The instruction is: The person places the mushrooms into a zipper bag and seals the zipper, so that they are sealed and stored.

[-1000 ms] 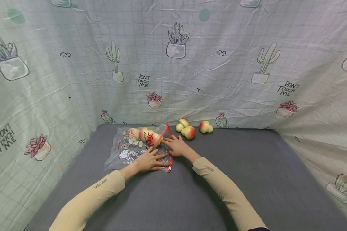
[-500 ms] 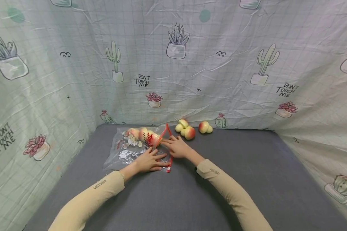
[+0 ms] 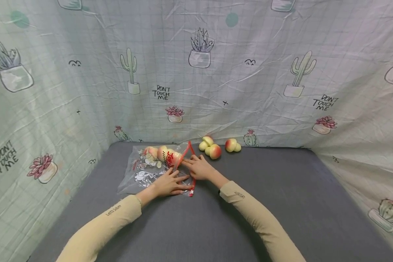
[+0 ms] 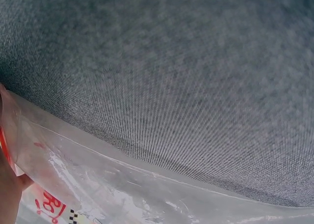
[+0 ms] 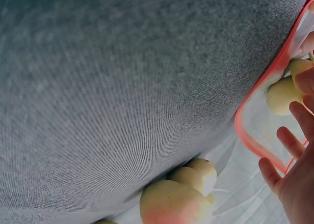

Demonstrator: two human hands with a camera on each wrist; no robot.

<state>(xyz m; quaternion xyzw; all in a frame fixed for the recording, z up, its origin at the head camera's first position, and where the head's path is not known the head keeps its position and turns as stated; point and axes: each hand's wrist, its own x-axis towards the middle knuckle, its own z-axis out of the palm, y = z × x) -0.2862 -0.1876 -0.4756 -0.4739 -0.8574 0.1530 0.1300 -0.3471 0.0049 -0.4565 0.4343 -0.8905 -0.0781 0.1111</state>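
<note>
A clear zip bag (image 3: 129, 180) with red print and a red-edged mouth (image 3: 190, 144) lies flat on the grey table. Several yellow-and-red lobed pieces like toy peaches (image 3: 151, 150) sit inside along its far side. My left hand (image 3: 167, 183) rests on the near side of the mouth, fingers spread. At the far side of the mouth, my right hand (image 3: 201, 168) reaches in with extended fingers touching the last piece. The right wrist view shows that pale yellow piece (image 5: 280, 97) within the red rim, beside my fingers (image 5: 290, 143). Plastic film (image 4: 142, 189) fills the lower left wrist view.
Behind my right hand, a lobed cluster (image 3: 215, 151) of yellow-and-red pieces lies near the table's back edge. Another piece (image 3: 231, 145) lies further right. A cactus-print curtain (image 3: 216, 109) hangs around the back and sides of the grey table (image 3: 265, 189).
My right hand's fingers have edged slightly further into the bag mouth against the piece. The right forearm has shifted a little; my left hand stays in place.
</note>
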